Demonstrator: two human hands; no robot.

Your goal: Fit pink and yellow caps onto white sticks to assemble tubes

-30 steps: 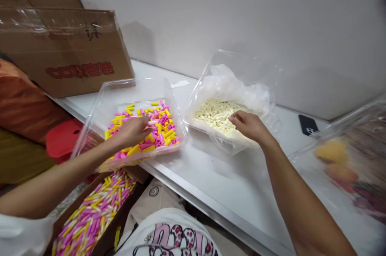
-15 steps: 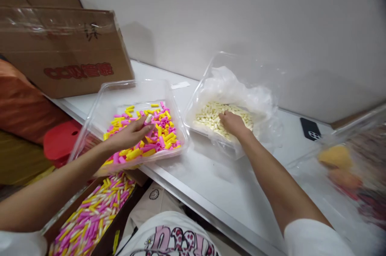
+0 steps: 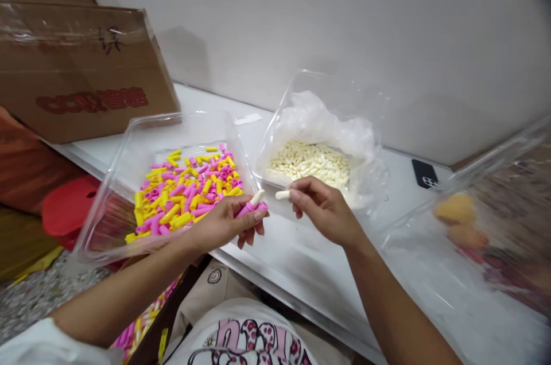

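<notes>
My left hand [image 3: 235, 218] holds short pink plastic tubes [image 3: 246, 209] between thumb and fingers. A cream-white stick [image 3: 257, 197] pokes out of one of them. Facing it, my right hand [image 3: 321, 207] pinches another small white stick [image 3: 283, 195] by one end, pointing left and a short gap away from the tubes. Beyond the left hand, a clear plastic tub [image 3: 101, 181] holds many loose pink and yellow tubes. A second clear tub [image 3: 275, 118], lined with a white plastic bag [image 3: 321, 112], contains a heap of white sticks [image 3: 307, 159].
A taped cardboard box [image 3: 86, 66] stands at the back left, near a red stool [image 3: 64, 207]. Below the table edge, a carton [image 3: 148, 316] holds tubes with white sticks. A phone [image 3: 425, 174] and a clear plastic bag [image 3: 430, 267] lie to the right.
My right hand has come out of the white-stick tub with a stick. My left hand has left the tube tub and moved right with pink tubes; the hands are now close together.
</notes>
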